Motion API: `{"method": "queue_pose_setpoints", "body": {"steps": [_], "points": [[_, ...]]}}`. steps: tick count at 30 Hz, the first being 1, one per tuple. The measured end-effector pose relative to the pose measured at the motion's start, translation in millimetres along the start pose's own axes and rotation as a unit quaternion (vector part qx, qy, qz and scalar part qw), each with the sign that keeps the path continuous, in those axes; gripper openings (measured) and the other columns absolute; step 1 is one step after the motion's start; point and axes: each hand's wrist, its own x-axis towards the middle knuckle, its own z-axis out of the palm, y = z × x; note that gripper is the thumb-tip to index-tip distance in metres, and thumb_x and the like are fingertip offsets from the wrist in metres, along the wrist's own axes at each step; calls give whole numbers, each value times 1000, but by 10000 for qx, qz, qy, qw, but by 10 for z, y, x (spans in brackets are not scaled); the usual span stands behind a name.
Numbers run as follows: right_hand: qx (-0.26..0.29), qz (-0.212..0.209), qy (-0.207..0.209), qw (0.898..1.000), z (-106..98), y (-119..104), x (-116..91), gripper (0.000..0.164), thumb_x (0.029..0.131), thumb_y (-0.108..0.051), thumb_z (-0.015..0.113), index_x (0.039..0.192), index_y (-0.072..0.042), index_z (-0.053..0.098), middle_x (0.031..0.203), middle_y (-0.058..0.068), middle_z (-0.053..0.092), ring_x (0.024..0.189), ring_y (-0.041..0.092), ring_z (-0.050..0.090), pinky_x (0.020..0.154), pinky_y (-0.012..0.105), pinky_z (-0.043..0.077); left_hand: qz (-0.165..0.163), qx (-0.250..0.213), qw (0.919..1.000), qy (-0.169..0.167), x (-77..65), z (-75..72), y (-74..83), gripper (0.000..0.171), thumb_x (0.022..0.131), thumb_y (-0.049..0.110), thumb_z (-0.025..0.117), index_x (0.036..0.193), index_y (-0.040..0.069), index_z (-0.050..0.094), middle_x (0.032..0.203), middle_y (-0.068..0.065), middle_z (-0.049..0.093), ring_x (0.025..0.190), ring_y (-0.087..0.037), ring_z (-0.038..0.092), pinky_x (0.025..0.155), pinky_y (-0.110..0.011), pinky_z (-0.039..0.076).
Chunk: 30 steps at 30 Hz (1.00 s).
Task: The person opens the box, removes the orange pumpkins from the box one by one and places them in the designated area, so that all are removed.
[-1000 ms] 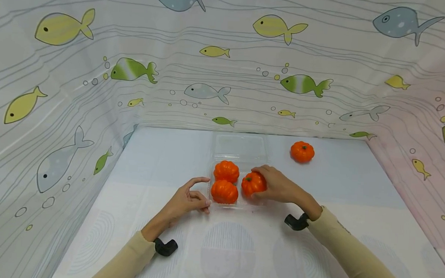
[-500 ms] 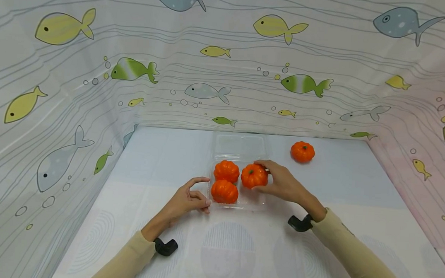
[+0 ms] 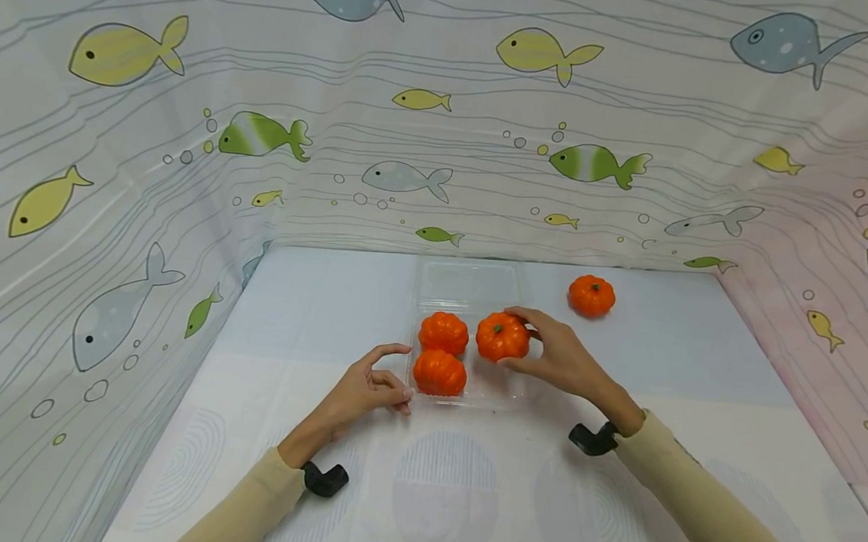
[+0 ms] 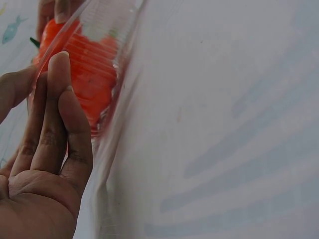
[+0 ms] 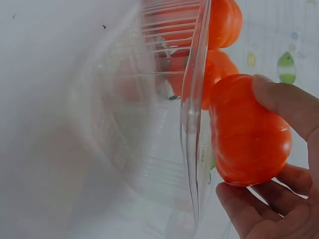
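My right hand (image 3: 561,353) grips a small orange pumpkin (image 3: 502,337) with a green stem, its thumb on the near side and fingers on the far side. In the right wrist view this pumpkin (image 5: 249,132) is above the rim of a clear plastic clamshell container (image 5: 192,124). Two more orange pumpkins, a rear one (image 3: 443,333) and a front one (image 3: 440,373), sit in the container's left half. At the container's left edge, my left hand (image 3: 359,393) pinches the rim; in the left wrist view its thumb and fingers (image 4: 60,74) meet there.
The container's clear lid (image 3: 470,282) lies folded back behind it. Another orange pumpkin (image 3: 591,296) rests on the white table (image 3: 316,306) at the back right. Fish-patterned cloth (image 3: 480,208) stands around the back and sides.
The right hand has lifted the pumpkin from the container's right half, moving it up and slightly back. The left hand has stayed at the rim.
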Motion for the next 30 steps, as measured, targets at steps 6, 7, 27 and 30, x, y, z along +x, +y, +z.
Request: {"method": "queue_pose_setpoints", "body": {"steps": [6, 7, 27, 30], "points": [[-44, -95, 219, 9997, -22, 56, -10, 79, 82, -20, 90, 148, -6, 50, 147, 10, 55, 132, 29, 54, 102, 47, 51, 49, 35, 10000, -30, 17, -12, -20, 75, 94, 9, 76, 156, 10, 34, 100, -34, 69, 82, -42, 73, 87, -45, 59], [-41, -92, 254, 9996, -26, 61, -13, 79, 82, -20, 90, 148, -6, 50, 146, 10, 56, 132, 29, 54, 102, 47, 51, 59, 41, 10000, -37, 18, -13, -21, 75, 94, 9, 77, 156, 10, 34, 100, -34, 69, 82, -42, 73, 87, -45, 59], [109, 83, 587, 9982, -139, 185, -100, 81, 81, -30, 91, 147, -4, 51, 146, 12, 56, 133, 31, 54, 99, 52, 52, -4, 60, 10000, 37, 4, 3, -23, 75, 94, 11, 78, 156, 12, 35, 100, -33, 70, 82, -39, 74, 87, -44, 59], [80, 78, 657, 9978, -166, 206, -117, 80, 81, -29, 91, 146, -4, 52, 145, 12, 57, 132, 32, 55, 98, 53, 52, -30, 61, 10000, 56, 7, 3, -21, 75, 93, 11, 78, 156, 13, 36, 100, -33, 70, 82, -39, 74, 87, -44, 59]]}}
